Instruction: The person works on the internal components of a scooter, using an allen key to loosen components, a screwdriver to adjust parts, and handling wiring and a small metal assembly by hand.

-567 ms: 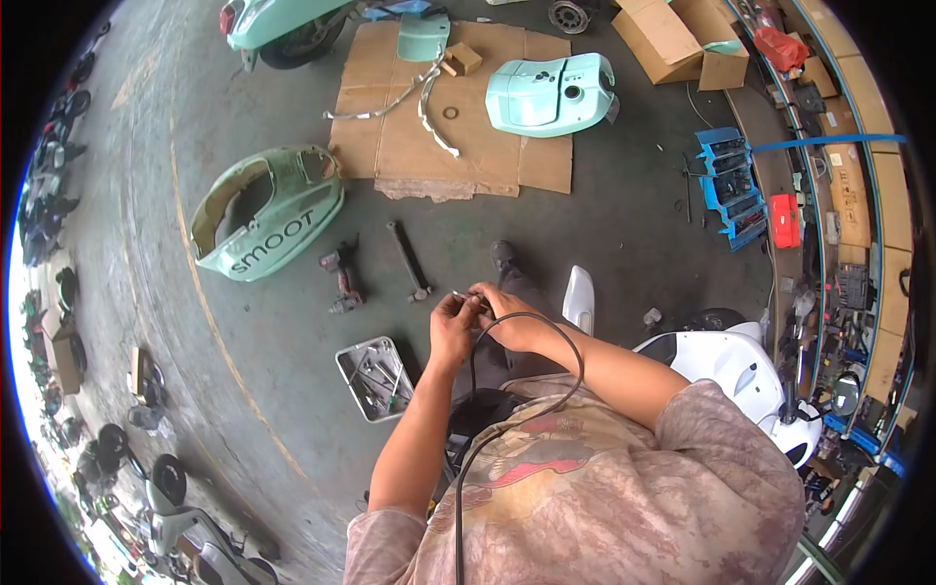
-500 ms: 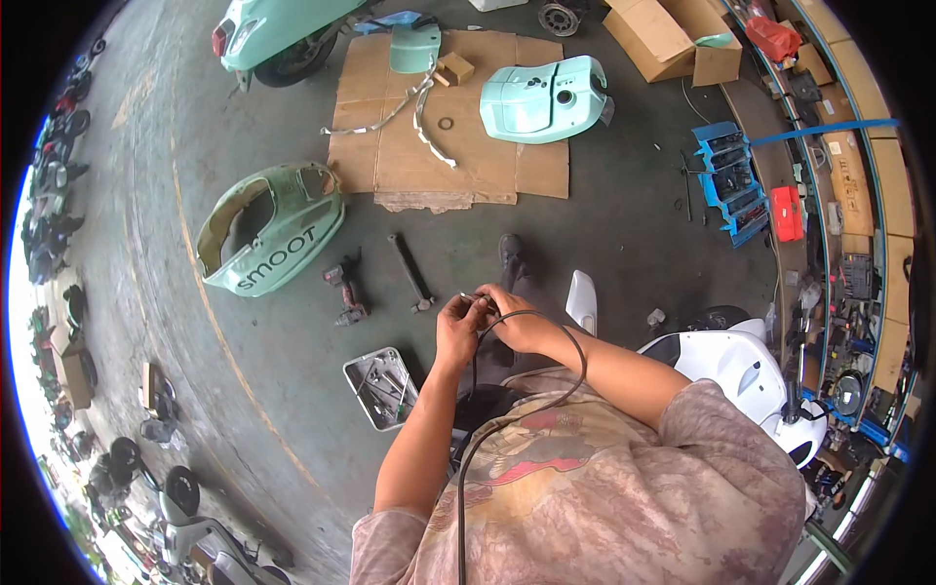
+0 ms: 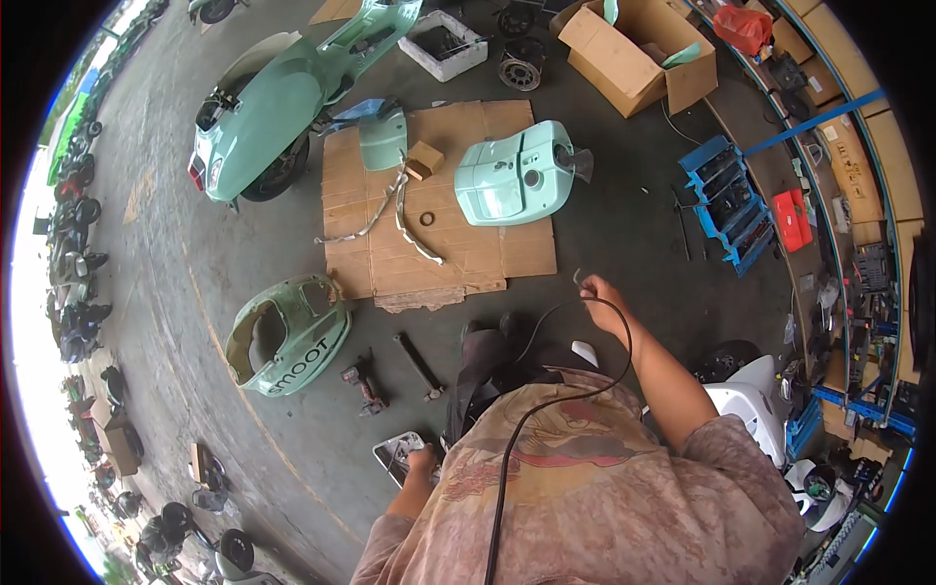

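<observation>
Fingers of right hand clamped small pale piece center-right; left hand was at lower-center tray, couldn't tell grip.

From my head view, I see the left hand reaching into the tool tray on the floor; its fingertips are too small to read. I have the right hand raised, pinching a small pale piece, while a black cable loops across near it. Beyond the tray lie a drill and a long dark tool. Farther out, a mint body panel rests on flattened cardboard, left of an open blue toolbox.
</observation>
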Available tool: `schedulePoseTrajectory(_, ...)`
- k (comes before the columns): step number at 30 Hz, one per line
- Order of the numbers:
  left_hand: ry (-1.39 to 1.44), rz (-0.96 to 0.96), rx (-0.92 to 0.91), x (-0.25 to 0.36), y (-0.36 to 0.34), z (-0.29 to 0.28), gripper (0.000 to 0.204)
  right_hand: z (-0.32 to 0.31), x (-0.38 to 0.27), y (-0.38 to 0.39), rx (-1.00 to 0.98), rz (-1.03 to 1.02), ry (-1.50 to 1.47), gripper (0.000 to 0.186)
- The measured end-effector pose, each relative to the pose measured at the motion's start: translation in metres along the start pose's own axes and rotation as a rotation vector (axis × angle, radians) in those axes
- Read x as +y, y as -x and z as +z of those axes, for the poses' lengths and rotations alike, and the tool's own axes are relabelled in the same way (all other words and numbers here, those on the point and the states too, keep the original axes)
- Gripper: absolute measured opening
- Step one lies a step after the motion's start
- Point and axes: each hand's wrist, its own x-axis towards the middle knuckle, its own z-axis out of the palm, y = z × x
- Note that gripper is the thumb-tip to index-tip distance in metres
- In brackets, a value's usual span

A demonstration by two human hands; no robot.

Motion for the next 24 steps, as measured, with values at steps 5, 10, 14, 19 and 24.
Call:
schedulePoseTrajectory(5,0.22,-0.118,-0.137,0.059,-0.053,-0.054,0.031,-0.009,0.154,0.022,0.06,0.559,-0.256,0.016)
schedulePoseTrajectory(10,1.151,-0.473,0.172,0.109,-0.176,-0.163,0.03,-0.038,0.193,0.068,0.044,0.703,0.136,0.031)
schedulePoseTrajectory(14,1.205,-0.205,0.337,0.224,-0.222,-0.371,0.028,-0.062,0.242,0.047,0.2,0.749,0.134,0.031)
schedulePoseTrajectory(19,1.248,0.043,0.537,0.346,-0.278,-0.493,0.025,-0.144,0.237,-0.037,0.406,0.647,-0.151,0.031)
schedulePoseTrajectory(24,1.36,-0.062,0.489,0.47,-0.313,-0.432,0.028,-0.29,0.282,-0.124,0.368,0.626,-0.263,0.027)
